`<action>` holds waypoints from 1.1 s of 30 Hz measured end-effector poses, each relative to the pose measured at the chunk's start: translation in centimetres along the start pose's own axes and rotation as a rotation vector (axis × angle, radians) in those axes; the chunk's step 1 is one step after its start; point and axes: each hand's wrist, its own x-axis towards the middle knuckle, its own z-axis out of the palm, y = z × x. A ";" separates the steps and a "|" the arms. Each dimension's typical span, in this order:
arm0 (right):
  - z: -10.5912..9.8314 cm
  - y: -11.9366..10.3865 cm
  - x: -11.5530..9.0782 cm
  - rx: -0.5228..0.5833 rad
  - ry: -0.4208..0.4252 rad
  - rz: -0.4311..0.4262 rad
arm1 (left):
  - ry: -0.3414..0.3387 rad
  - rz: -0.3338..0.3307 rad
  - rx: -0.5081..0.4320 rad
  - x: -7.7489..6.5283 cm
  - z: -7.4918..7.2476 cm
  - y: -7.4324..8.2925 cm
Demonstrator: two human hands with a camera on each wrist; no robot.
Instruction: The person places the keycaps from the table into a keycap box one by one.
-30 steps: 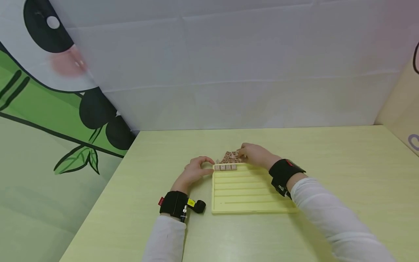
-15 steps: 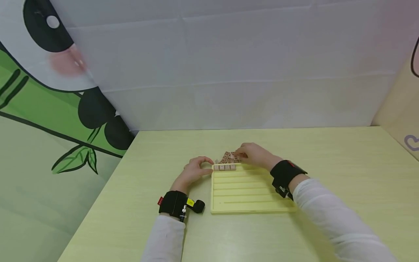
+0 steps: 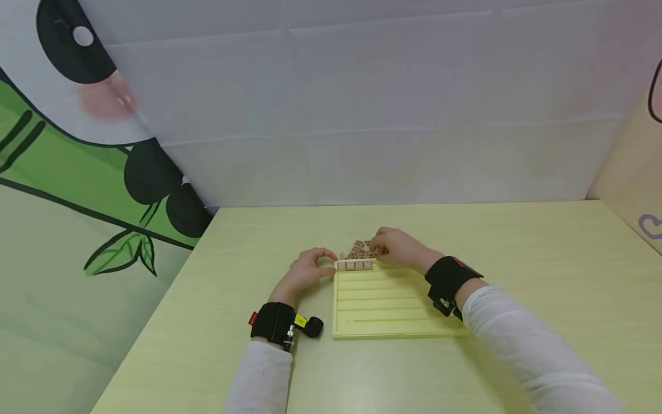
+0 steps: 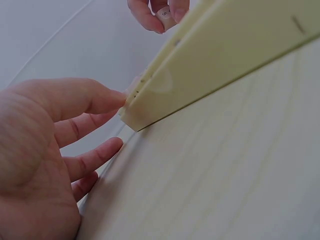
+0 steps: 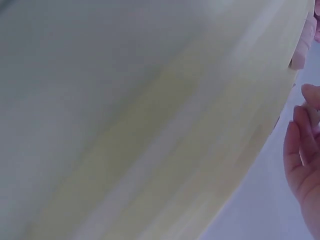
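Observation:
A yellow grooved board (image 3: 393, 310) lies on the table. Several small wooden tiles (image 3: 354, 265) stand side by side at the left end of its top groove. My left hand (image 3: 305, 273) is at the board's upper left corner, gripping it between thumb and index finger; the other fingers are spread loosely in the left wrist view. Behind the top edge, my right hand (image 3: 400, 247) pinches a pale tile (image 4: 166, 15), which appears to be marked 5. A heap of brown-marked tiles (image 3: 360, 249) lies beside those fingertips, partly covered by the hand.
The pale wooden table (image 3: 538, 259) reaches back to a white cloth wall (image 3: 393, 115). A printed cartoon panel (image 3: 129, 190) hangs at the left. Black straps with small cameras circle both wrists. The right forearm crosses the board's right side.
The right hand has shifted slightly left and toward the board at the tile heap. My left hand and the row of tiles stay as they were.

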 end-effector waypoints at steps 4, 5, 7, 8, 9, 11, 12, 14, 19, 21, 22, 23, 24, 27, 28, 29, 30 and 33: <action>0.1 -0.2 0.0 0.002 -0.005 0.010 | -0.001 -0.002 -0.001 -0.1 0.0 -0.1; 0.1 -0.3 0.0 0.007 -0.007 0.011 | 0.000 -0.002 -0.001 -0.1 0.0 -0.1; 0.1 -0.4 0.0 0.011 -0.012 0.012 | 0.000 -0.003 -0.007 -0.1 0.0 -0.1; 0.1 -0.5 0.0 0.013 -0.011 0.012 | 0.000 -0.003 -0.010 -0.1 0.0 -0.1; 0.1 -0.6 -0.1 0.007 -0.009 0.005 | 0.000 -0.003 -0.013 -0.1 0.0 -0.1; 0.1 -0.6 -0.1 -0.008 -0.003 -0.003 | -0.001 -0.003 -0.021 -0.1 0.0 -0.2; 0.1 -0.7 -0.1 -0.016 -0.001 -0.001 | -0.001 -0.002 -0.025 -0.1 0.0 -0.1; 0.2 -0.7 -0.1 -0.032 0.005 0.003 | -0.002 -0.002 -0.032 -0.1 0.0 -0.1; 0.4 -0.6 -0.1 -0.030 0.007 0.021 | -0.001 -0.007 -0.038 -0.2 0.0 -0.1; 0.5 -0.6 -0.1 -0.021 0.007 0.021 | -0.002 -0.010 -0.039 -0.2 0.0 -0.1; 0.5 -0.6 -0.2 -0.014 0.008 0.022 | -0.002 -0.010 -0.040 -0.2 0.0 -0.1; 0.5 -0.6 -0.2 -0.009 0.007 0.024 | -0.002 -0.010 -0.039 -0.2 0.0 -0.1; 0.5 -0.6 -0.2 -0.010 0.008 0.027 | -0.001 -0.009 -0.039 -0.2 0.0 -0.1; 0.6 -0.6 -0.2 -0.027 0.010 0.037 | -0.001 -0.006 -0.034 -0.1 0.0 -0.1; 0.6 -0.6 -0.2 -0.034 0.009 0.040 | -0.001 -0.006 -0.034 -0.1 0.1 -0.1; 0.7 -0.6 -0.1 -0.037 0.007 0.042 | -0.001 -0.007 -0.033 -0.1 0.1 -0.1; 0.7 -0.6 -0.1 -0.039 0.005 0.046 | 0.000 -0.009 -0.033 -0.2 0.0 -0.1; 0.6 -0.7 -0.1 -0.038 -0.005 0.054 | -0.001 -0.012 -0.043 -0.2 0.0 0.0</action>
